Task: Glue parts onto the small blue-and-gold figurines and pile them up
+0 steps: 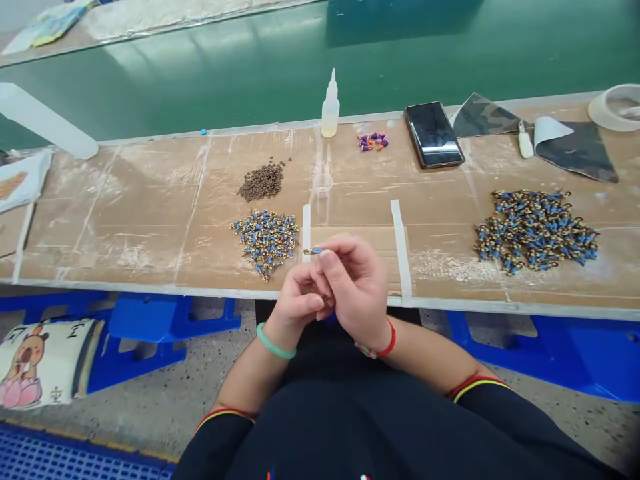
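Note:
My two hands meet at the near edge of the cardboard-covered bench (150, 220). My right hand (357, 287) pinches a small blue and gold charm (314, 251) at its fingertips. My left hand (297, 300), with a green bangle on the wrist, is curled closed against the right hand; what it holds is hidden. Just left of the hands lies a small pile of blue and gold charms (265, 239). Behind that pile sits a heap of small brown rings (263, 181). A larger pile of the same charms (537, 230) lies to the right.
A glue bottle (330, 107) stands at the bench's far edge, with a few purple and orange bits (373, 141) and a black phone (433, 134) beside it. Camouflage cloth (575, 150) and a tape roll (616, 107) lie far right. A green conveyor belt (300, 60) runs behind. Blue stools (150, 327) stand under the bench.

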`<state>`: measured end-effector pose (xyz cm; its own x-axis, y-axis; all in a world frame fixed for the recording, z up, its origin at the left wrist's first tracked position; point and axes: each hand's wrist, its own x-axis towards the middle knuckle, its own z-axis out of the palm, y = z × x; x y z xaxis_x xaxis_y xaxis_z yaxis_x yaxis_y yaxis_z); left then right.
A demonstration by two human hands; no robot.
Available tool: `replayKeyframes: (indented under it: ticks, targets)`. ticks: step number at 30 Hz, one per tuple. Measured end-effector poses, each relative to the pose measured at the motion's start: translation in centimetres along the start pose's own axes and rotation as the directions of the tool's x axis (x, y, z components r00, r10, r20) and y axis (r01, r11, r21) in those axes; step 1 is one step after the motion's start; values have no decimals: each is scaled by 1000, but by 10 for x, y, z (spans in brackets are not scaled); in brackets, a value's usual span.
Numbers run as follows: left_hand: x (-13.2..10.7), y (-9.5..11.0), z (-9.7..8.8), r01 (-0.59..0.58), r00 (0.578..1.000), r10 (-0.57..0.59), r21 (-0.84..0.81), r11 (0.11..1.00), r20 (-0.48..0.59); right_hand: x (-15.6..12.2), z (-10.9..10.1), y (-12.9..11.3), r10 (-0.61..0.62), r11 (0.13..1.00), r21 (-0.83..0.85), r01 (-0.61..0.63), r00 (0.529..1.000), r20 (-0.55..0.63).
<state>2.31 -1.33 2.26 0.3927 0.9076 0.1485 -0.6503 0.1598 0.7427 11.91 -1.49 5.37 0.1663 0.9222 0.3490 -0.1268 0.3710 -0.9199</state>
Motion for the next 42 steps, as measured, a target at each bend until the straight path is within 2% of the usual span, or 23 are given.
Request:
replayKeyframes:
  ticks: [6, 11, 15, 19, 22, 28, 32, 37, 42]
  targets:
    - [-2, -1, -3, -50, 999, 50, 60, 997, 3, 1, -1, 2, -32, 999, -26, 32, 999, 17]
    - [-4, 6, -2, -71, 996, 81, 186, 980, -44, 5, -4, 3, -158, 983, -89, 159, 987, 20]
    - [-3, 12, 2, -75, 991, 102, 273, 959, -88, 10, -9, 5, -283, 942, -186, 279, 959, 3]
    - [-4, 11, 6, -23, 996, 46, 265, 964, -81, 13, -14, 4, -427, 885, -187, 427, 903, 41]
    - [-6, 10, 7, 35, 996, -15, 236, 971, -84, 13, -16, 5, -457, 874, -147, 464, 886, 76]
    - [-7, 6, 8, 60, 993, -38, 200, 978, -112, 14, -17, 8, -402, 905, -121, 407, 914, 58]
    - [-6, 7, 7, 38, 994, -11, 251, 967, -107, 13, -16, 8, -355, 927, -120, 356, 934, 35]
    - [2, 20, 6, -115, 993, 108, 450, 886, 41, 8, -16, 7, -248, 966, -67, 248, 969, 14]
    - [8, 20, -1, -295, 956, 239, 543, 787, 173, 4, -16, 7, -161, 984, -78, 160, 987, -6]
